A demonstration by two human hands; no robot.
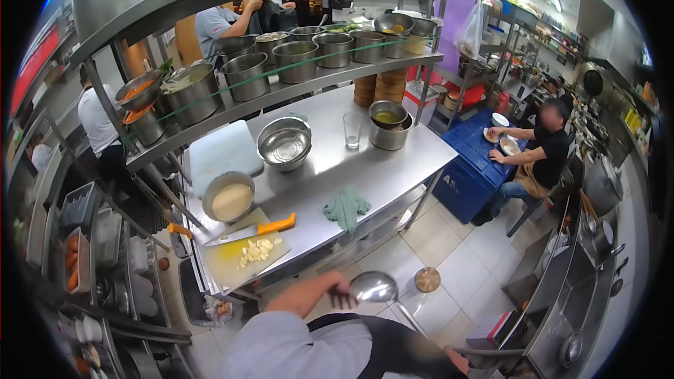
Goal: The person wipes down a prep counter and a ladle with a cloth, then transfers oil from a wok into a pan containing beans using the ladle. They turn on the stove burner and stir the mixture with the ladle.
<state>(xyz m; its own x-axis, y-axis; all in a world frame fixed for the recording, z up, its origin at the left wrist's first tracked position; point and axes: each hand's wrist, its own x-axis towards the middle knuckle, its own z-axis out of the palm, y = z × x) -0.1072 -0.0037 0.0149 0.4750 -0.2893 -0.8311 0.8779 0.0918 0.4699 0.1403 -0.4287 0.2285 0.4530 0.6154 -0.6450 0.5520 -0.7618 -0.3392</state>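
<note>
Handling the ladle [374, 286] appears to be the step underway; its bowl hangs over the tiled floor [456, 274], apart from the table [421, 151]. Left hand [338, 288]: fingers loosely parted beside the bowl, nothing visibly grasped; contact unclear from where I stand. Right hand [458, 361]: near the handle's line, mostly hidden; grip cannot be told. Next move, I judge, calls for a steady handle.

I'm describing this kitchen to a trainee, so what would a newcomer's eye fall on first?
Probably the orange-handled knife, lying with pale chopped pieces on the cutting board at the steel table's near left end. Next, perhaps, the large shiny ladle beside the left hand. Above the table, a row of metal pots lines the shelf.
</note>
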